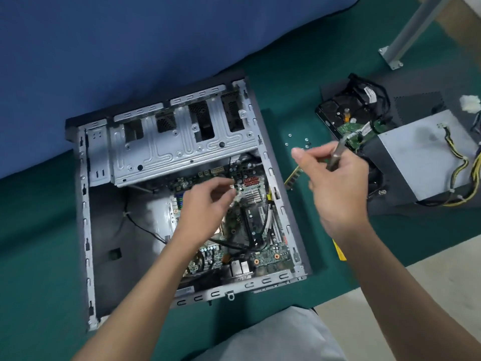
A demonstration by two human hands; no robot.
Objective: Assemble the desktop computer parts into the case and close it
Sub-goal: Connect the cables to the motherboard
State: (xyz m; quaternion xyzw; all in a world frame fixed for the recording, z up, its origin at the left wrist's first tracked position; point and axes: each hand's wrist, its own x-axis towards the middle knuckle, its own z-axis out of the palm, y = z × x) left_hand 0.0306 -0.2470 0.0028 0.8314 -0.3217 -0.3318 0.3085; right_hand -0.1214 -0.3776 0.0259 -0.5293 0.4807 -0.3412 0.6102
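The open computer case (86, 204) lies flat on the green mat. Its motherboard (260, 201) is inside, below a metal drive cage (182, 142). My left hand (205, 201) hovers over the board with thumb and fingertips drawn together near the red ports; anything between them is too small and blurred to see. My right hand (338, 183) is off the case's right side and grips a thin grey screwdriver (338, 152), shaft pointing up and away. Several loose screws (299, 142) lie on the mat just behind that hand.
A hard drive (341, 110), a green card (356, 131) and a grey power supply (421, 157) with yellow cables rest on a dark panel at right. A memory stick (292, 178) lies beside the case. A blue cloth (130, 48) covers the back.
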